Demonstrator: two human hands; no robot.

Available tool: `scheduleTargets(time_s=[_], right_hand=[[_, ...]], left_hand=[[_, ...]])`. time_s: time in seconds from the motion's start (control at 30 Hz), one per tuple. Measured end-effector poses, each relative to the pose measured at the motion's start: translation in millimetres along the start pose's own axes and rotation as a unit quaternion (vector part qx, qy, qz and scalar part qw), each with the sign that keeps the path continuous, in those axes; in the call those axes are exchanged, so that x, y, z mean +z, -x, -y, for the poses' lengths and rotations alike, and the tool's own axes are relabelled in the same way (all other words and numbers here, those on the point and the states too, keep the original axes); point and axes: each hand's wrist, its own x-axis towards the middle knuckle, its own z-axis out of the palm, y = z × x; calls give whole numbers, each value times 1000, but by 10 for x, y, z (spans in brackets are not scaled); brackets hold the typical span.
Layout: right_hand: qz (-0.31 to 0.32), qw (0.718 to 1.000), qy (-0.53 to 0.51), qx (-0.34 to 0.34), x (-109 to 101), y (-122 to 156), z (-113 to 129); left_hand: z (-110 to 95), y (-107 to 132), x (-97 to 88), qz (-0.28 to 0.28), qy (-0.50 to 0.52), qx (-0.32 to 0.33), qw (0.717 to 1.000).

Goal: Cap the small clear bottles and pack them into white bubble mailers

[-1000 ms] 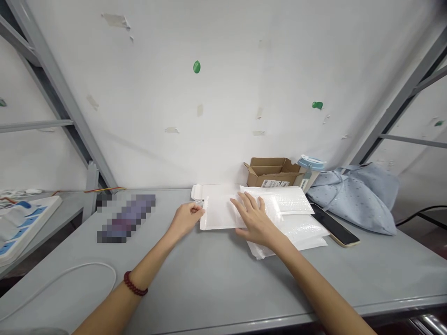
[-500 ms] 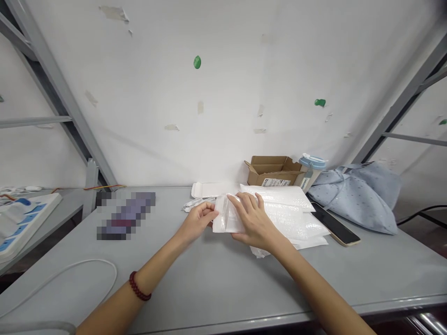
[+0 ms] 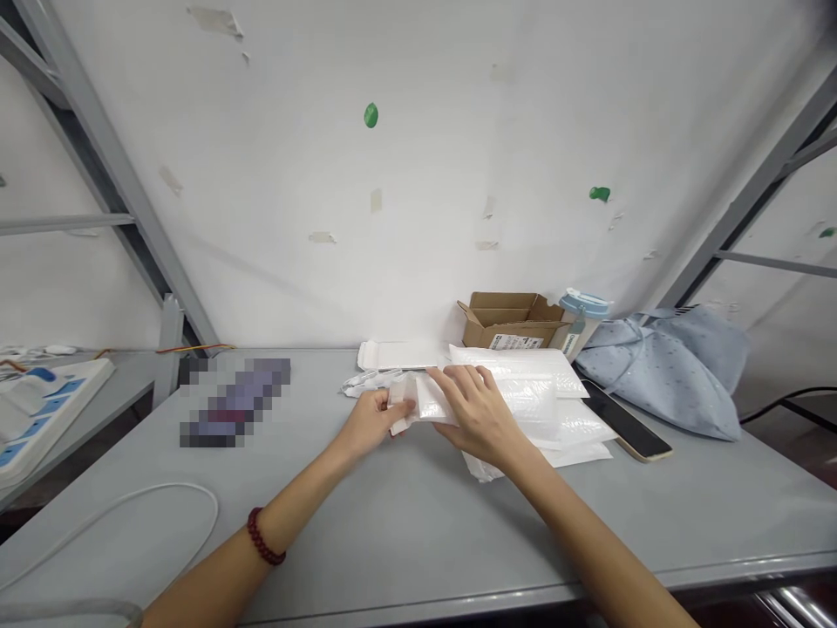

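Observation:
A white bubble mailer [image 3: 432, 401] lies between my hands above the grey table. At its left end, my left hand [image 3: 366, 425] pinches the pale flap between thumb and fingers. My right hand [image 3: 480, 410] grips the mailer from above, its fingers over the top and its thumb along the lower edge. The flap looks bent at an angle to the body of the mailer. More white bubble mailers [image 3: 581, 423] are stacked untidily under and to the right of my right hand. Behind my left hand are a flat white packet [image 3: 398, 354] and some crumpled white plastic [image 3: 358, 384].
An opened cardboard box [image 3: 480, 333] and a blue-lidded cup [image 3: 581, 318] stand against the wall. A phone [image 3: 631, 426] and a pale blue cloth bag [image 3: 667, 371] lie to the right. A pixelated item [image 3: 239, 403], a white cable [image 3: 157, 488] and a power strip [image 3: 58, 419] are leftward.
My left hand has shifted slightly left and down with the flap, which now bends away from the mailer. My right hand stays nearly in place.

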Motion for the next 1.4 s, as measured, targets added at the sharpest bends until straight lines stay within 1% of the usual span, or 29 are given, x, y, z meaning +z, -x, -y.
scheduleTargets(time_s=[0.13, 0.23, 0.27, 0.33, 0.37, 0.43, 0.5, 0.53, 0.6, 0.67, 0.73, 0.77, 0.83, 0.9, 0.93, 1.0, 1.07, 1.13, 1.27, 1.33, 1.4], right_hand=[[-20, 1000, -11, 19, 6, -3, -62], [-26, 999, -6, 31, 17, -2, -87], [-26, 999, -1, 36, 20, -1, -95], [-21, 998, 11, 50, 27, 2, -118], [-19, 998, 17, 58, 31, 4, -133], [-13, 997, 25, 73, 41, 9, -170], [-8, 996, 28, 88, 52, 14, -206], [-5, 995, 28, 94, 58, 15, -221], [2, 994, 28, 101, 65, 17, -240], [9, 994, 28, 105, 68, 16, -246], [14, 994, 28, 107, 67, 14, -242], [16, 994, 27, 107, 67, 14, -239], [16, 994, 26, 106, 68, 13, -233], [15, 994, 28, 105, 71, 13, -227], [16, 994, 29, 103, 74, 13, -225], [18, 994, 28, 101, 78, 12, -219], [22, 994, 27, 99, 77, 11, -209], [22, 995, 25, 98, 70, 8, -194], [25, 994, 24, 103, 59, -1, -149], [25, 994, 24, 104, 66, -5, -124], [21, 995, 26, 97, 81, -6, -103]], left_hand=[[13, -41, -77, -32, -7, 5, 999], [21, -67, -143, -54, -38, 11, 998], [27, -76, -171, -55, -63, 18, 996], [51, -91, -235, -54, -158, 57, 984], [70, -96, -267, -48, -222, 89, 970], [123, -99, -313, -27, -344, 167, 924], [186, -91, -324, -4, -415, 235, 879], [215, -83, -318, 7, -435, 258, 863], [253, -69, -297, 16, -464, 282, 840], [254, -61, -286, 13, -474, 288, 832], [216, -63, -297, -8, -459, 275, 845], [186, -68, -308, -30, -443, 256, 859], [116, -81, -331, -96, -390, 201, 893], [46, -93, -340, -169, -296, 156, 927], [16, -95, -337, -197, -233, 144, 941], [-31, -92, -321, -227, -99, 134, 959], [-57, -79, -299, -233, 1, 118, 965], [-59, -66, -282, -224, 53, 84, 969], [-1, -72, -259, -159, 145, 4, 977], [36, -84, -239, -136, 173, -16, 975], [57, -89, -207, -125, 171, -18, 977]])
